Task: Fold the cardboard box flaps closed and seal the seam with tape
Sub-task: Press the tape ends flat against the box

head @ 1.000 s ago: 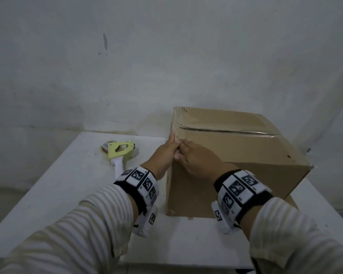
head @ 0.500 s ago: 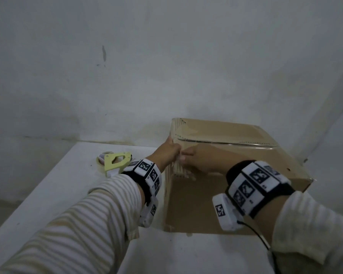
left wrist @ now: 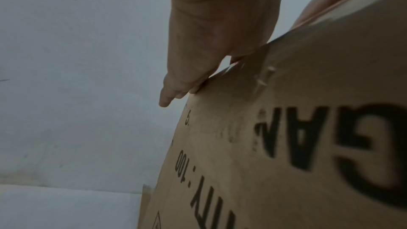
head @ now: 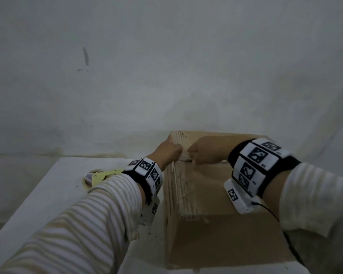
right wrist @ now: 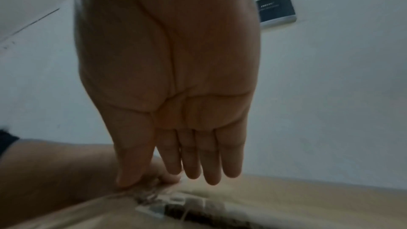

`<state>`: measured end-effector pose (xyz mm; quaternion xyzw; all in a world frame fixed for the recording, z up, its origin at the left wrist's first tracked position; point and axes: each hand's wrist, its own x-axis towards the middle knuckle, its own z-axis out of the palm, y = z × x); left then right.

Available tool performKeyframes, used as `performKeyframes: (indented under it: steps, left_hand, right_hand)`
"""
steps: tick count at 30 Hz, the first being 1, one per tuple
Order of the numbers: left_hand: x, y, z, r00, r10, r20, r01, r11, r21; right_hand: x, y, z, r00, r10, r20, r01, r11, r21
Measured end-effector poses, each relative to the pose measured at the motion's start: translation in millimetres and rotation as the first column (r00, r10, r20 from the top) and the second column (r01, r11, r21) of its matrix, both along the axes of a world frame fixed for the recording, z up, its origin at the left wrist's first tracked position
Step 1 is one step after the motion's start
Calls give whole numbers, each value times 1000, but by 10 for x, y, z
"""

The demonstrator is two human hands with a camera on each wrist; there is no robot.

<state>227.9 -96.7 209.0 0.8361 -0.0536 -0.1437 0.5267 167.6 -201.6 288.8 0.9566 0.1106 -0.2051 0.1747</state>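
Note:
A closed brown cardboard box [head: 226, 234] stands on the white table [head: 48, 194]. My left hand [head: 169, 151] lies against its upper left corner edge with the fingers [left wrist: 176, 91] straight along the printed side of the box [left wrist: 286, 145]. My right hand [head: 204, 153] rests on the top beside it. Its fingers [right wrist: 198, 163] are straight, and the thumb presses on wrinkled clear tape [right wrist: 154, 198] on the box top [right wrist: 308, 203]. Layered tape strips [head: 180, 194] run down the near left corner. The yellow tape dispenser [head: 99, 176] lies on the table, partly hidden behind my left arm.
A grey-white wall rises close behind the table and box. A dark rectangular plate [right wrist: 275, 9] sits on the wall in the right wrist view. Bare table top shows left of the box around the dispenser.
Both hands have slid up from the near face's upper left corner to the top edge, the right one onto the top. My head has come closer, so the box looks larger.

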Motion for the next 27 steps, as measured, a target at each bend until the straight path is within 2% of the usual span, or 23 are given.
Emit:
performKeyframes:
  steps: [6, 7, 9, 11, 13, 15, 16, 18, 19, 21, 27]
  left_hand:
    - [358, -69, -113, 999, 44, -26, -45, 998, -33]
    - [397, -78, -134, 999, 39, -24, -39, 999, -14]
    - [429, -90, -144, 999, 30, 11, -32, 989, 148]
    - [436, -94, -130, 993, -31, 116, -22, 901, 434]
    - [317, -107, -73, 943, -249, 219, 47, 756, 653]
    - [138, -120, 18, 832, -517, 202, 192, 610, 769]
    - [36, -121, 64, 788, -596, 156, 246, 536, 807]
    - [-58, -117, 93, 739, -670, 78, 283, 413, 866]
    - [-81, -113, 102, 742, -669, 49, 281, 376, 883]
    - [-113, -113, 109, 775, -631, 7, 271, 342, 900]
    - [-317, -67, 208, 873, -485, -49, 237, 334, 912]
  right_hand:
    - [65, -66, -37, 991, -1, -137, -5, 999, -47]
    - [77, -70, -40, 989, -4, -147, -3, 999, -50]
    - [102, -74, -56, 986, 1, -168, -11, 998, -55]
    - [118, -93, -66, 982, 14, -187, -29, 997, -73]
    - [106, -135, -52, 980, 6, -197, -26, 995, -96]
    - [80, -198, -38, 976, -11, -219, -17, 992, -128]
    - [58, -234, -29, 973, -14, -229, -21, 989, -148]
    - [14, -320, -22, 969, -8, -248, -43, 979, -199]
    - [0, -376, -25, 965, -2, -263, -59, 973, -224]
    - [-24, -519, -41, 956, 6, -293, -79, 969, -236]
    - [-159, -1040, -50, 958, -12, -287, -63, 966, -251]
